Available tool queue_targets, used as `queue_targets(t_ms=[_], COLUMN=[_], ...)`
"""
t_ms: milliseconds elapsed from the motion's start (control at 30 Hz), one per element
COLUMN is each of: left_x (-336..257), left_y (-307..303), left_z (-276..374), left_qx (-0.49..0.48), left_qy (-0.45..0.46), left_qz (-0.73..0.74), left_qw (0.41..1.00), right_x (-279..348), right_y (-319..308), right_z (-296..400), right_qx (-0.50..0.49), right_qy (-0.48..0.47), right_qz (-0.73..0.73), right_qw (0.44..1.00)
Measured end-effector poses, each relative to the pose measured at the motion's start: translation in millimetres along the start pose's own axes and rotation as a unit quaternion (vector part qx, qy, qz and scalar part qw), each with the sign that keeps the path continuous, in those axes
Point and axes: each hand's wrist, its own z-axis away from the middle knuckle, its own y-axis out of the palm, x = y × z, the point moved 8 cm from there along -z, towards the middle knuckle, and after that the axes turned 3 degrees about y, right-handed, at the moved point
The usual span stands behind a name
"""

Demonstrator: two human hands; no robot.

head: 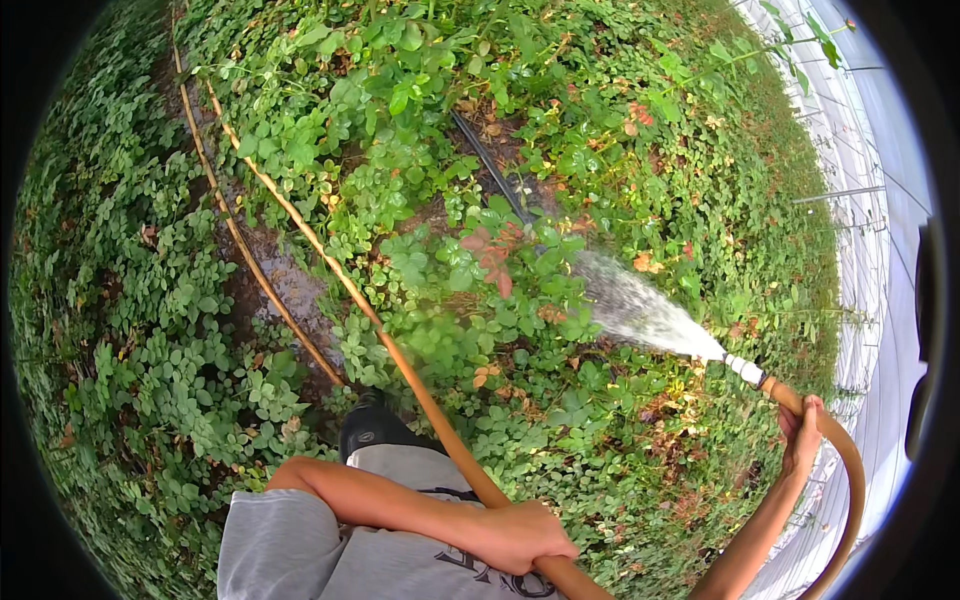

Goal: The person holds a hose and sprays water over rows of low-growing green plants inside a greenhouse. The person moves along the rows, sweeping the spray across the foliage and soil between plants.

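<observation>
An orange-brown garden hose [420, 390] runs up from the ground and crosses in front of my body. My left hand [529, 536] is closed around it at my waist, with the forearm across my grey shirt. Past that hand the hose leaves the bottom of the view and loops back at the right. There my right hand [802, 435] grips it just behind a white nozzle [744, 369]. A fan of water [652, 307] sprays from the nozzle toward the upper left. It lands among low, rose-like leafy plants [405, 259], partly hiding the ground there.
Dense foliage [112, 360] fills the left side. A narrow wet soil path [296, 289] holds another hose stretch [240, 236]. A black pipe [487, 165] lies between the plants. At the right stands a pale sheeted wall [862, 277]. My dark boot [375, 431] is on the path.
</observation>
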Motion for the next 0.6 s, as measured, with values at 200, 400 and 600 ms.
queue_targets(t_ms=[200,400,600], left_x=[-1,21,57], left_y=[22,75,164], left_z=[-21,-53,-102], left_qx=[0.033,0.039,0.034], left_qy=[-0.018,-0.042,-0.075], left_qz=[-0.021,-0.030,-0.075], left_qw=[0.999,0.998,0.994], right_x=[-25,-124,-215], right_y=[-28,-158,-270], right_z=[11,3,1], right_qx=[-0.006,-0.021,-0.050], right_qy=[-0.006,0.041,0.019], right_qz=[-0.012,0.091,0.097], right_qw=[1.000,0.995,0.994])
